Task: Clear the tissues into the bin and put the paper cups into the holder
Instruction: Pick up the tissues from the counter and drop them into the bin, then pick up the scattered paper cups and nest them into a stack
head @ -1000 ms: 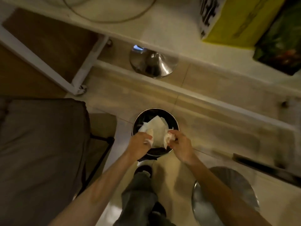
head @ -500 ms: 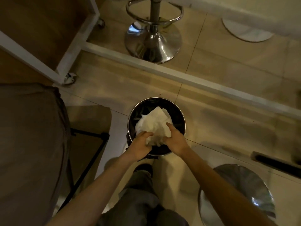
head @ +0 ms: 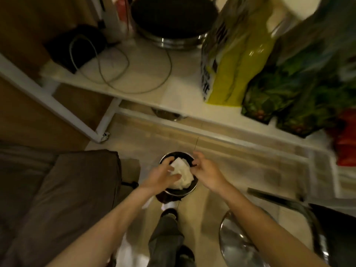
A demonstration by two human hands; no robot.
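A wad of white tissues sits in the mouth of a small round black bin with a metal rim, on the floor right in front of my feet. My left hand is over the bin's left side, thumb and fingers closed around the wad. My right hand hovers at the bin's right rim with its fingers apart, just off the tissues. No paper cups or cup holder are in view.
A white table edge runs above the bin, carrying cables, a black pouch, a yellow bag and green bags. A brown cushioned seat is at the left. A chrome stool base stands at the lower right.
The view has tilted up, so the table top shows. My right hand has come off the tissues and moved to the rim. The left hand still grips the wad.
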